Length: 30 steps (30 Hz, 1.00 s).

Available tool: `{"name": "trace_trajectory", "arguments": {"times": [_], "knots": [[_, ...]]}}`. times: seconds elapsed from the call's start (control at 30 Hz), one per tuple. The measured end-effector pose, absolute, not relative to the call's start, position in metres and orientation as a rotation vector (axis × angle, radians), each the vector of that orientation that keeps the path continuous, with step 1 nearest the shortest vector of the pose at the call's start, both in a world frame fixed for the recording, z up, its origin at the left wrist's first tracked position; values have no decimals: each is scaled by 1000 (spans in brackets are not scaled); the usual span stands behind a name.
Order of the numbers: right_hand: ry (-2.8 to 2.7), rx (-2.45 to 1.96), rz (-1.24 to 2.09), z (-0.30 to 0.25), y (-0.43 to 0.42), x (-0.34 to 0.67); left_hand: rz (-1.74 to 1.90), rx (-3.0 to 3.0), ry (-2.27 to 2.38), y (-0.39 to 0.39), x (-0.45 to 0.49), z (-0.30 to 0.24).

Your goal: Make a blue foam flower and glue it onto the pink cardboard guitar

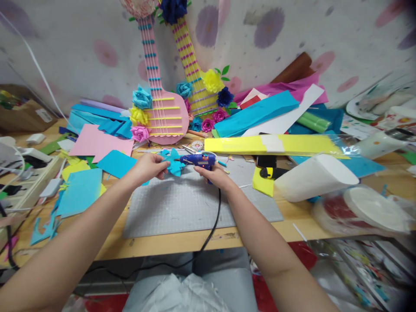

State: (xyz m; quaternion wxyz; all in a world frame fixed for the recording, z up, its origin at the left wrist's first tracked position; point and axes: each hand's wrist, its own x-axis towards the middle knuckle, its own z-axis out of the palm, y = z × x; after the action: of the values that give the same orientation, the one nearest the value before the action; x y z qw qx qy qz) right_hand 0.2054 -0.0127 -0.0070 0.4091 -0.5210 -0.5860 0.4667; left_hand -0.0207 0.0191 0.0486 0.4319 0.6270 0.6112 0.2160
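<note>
My left hand (147, 168) is closed on a small blue paper flower piece (173, 162), holding it just above the grey cutting mat (182, 208). My right hand (216, 175) grips a blue hot glue gun (199, 160) whose nozzle points left at the paper piece. The gun's black cord (212, 225) runs down over the mat and off the table's front edge. Both forearms reach in from the bottom of the view.
Two paper guitars, pink (162, 112) and yellow (195, 82), lean on the wall with paper flowers. Coloured sheets (81, 190) lie at the left, a yellow strip (273, 145) and a white roll (315, 177) at the right. Scissors (191, 150) lie behind the gun.
</note>
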Motion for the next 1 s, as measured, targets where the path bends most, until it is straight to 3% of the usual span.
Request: {"name": "trace_trajectory", "arguments": {"times": [0.4,0.67,1.0], "knots": [[-1424,-1380,1133,-8,-11,206,611,1519,1471,11,-18,65],[-1190,-1377,1117,-17,1,209,887,1533,1380,14,-33,68],[-981,-1219,1208,-13,2,209,728,1552,1340,9,-41,69]]}}
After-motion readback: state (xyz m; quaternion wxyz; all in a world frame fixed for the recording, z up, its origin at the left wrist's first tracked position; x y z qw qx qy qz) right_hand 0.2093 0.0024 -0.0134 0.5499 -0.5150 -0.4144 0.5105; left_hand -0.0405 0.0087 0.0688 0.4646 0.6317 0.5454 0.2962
